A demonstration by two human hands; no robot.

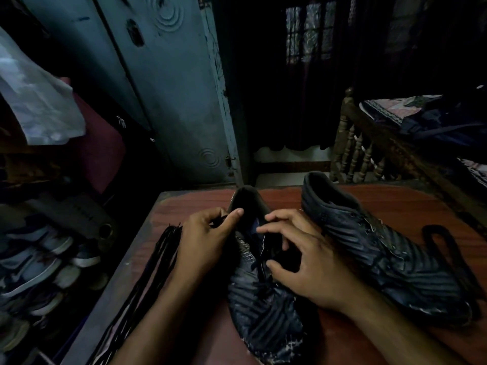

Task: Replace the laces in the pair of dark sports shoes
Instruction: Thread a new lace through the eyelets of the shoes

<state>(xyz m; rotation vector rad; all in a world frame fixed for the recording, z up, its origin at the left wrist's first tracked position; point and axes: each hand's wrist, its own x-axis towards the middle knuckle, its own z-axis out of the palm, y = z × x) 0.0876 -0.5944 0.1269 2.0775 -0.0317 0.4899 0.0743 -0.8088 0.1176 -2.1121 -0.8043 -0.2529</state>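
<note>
A dark ribbed sports shoe [263,312] lies on the reddish wooden table [395,206], toe towards me, with a black lace through its lower eyelets. My left hand [205,241] pinches a black lace end between thumb and fingers at the shoe's left collar. My right hand [308,262] rests on the tongue area, its fingers curled round the lace there. The second dark shoe [382,248] lies to the right, unlaced as far as I can see. A loose black lace [448,246] loops beside it. A bundle of black laces [158,259] lies along the table's left edge.
Several sneakers [44,259] crowd a rack on the left below the table. A blue metal cupboard [163,88] stands behind. A carved wooden bed frame [369,143] with bedding is at the right. The room is dim.
</note>
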